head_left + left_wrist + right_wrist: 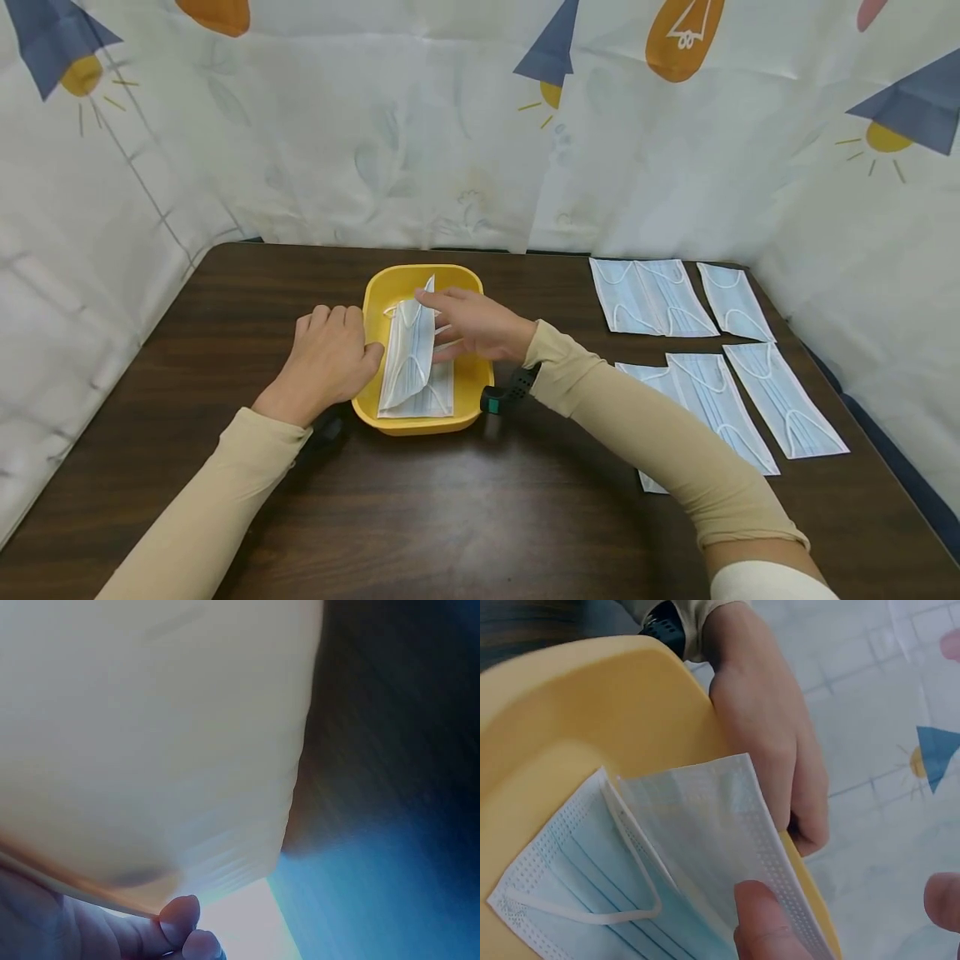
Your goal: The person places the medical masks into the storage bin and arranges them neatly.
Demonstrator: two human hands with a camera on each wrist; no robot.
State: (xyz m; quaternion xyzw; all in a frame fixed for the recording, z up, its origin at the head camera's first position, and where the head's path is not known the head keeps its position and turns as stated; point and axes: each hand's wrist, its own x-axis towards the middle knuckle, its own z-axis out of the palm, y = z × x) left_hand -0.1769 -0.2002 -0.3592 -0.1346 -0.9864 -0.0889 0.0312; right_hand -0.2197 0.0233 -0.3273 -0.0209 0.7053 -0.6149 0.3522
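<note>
Masks (405, 354) lie in a yellow tray (472, 385) the left hand (326, 358) grips, right hand (476, 325) spread beside them

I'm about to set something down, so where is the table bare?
Bare tabletop lies before the yellow tray, between the tan sleeves; left of the left hand; and beyond the right hand, between tray and masks. Crowded: the tray, with masks inside, and the right side, where masks lie.

"Left forearm (202, 508) angled towards one o'clock, left hand (330, 358) with fingers curled, thumb out at three!"

"And the right forearm (660, 433) slants to ten, right hand (480, 323) loose, fingers spread, tips pointing around nine!"
</note>
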